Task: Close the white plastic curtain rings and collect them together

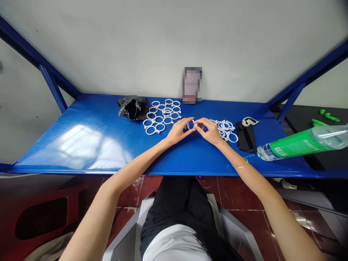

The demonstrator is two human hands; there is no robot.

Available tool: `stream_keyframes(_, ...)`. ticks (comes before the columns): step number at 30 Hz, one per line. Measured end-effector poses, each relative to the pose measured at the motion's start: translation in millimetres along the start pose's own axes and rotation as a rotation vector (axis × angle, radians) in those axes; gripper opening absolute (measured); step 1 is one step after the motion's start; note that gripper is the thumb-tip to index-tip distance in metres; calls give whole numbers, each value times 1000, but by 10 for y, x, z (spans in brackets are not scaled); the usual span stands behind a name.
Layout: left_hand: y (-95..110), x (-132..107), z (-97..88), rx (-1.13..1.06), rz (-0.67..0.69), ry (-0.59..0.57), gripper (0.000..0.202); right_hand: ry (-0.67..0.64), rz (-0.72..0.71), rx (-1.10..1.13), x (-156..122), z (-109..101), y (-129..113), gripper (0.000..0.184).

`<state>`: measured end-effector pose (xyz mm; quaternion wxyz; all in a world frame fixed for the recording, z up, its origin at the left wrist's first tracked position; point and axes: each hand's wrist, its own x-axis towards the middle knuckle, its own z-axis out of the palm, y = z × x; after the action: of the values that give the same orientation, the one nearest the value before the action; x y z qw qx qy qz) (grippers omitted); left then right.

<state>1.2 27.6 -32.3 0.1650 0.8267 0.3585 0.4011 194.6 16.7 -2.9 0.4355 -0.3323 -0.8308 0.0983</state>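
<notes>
Both hands meet over the middle of the blue table [89,141]. My left hand [179,131] and my right hand [210,131] pinch one small white plastic ring [191,125] between their fingertips. To the left of the hands lie several white rings [162,116] spread out flat. On the right sits a tangled pile of white rings [227,129], close to my right hand. A thin bracelet [240,166] circles my right wrist.
A crumpled black plastic bag [132,107] lies at the back left. A black phone [246,137] rests right of the pile, with a white clip-like piece [249,121] behind it. A clear bottle with a green label [301,143] lies at the right edge. A small card [192,85] leans on the wall.
</notes>
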Motion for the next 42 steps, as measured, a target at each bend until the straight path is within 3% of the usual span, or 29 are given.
stream_keyframes(7,9,-4,0,6,40,32,45,-17,14,22,0,-3,-1,15)
stream_keyframes(42,30,2,4,29,-3,20,44,-37,61,64,-8,-1,-1,18)
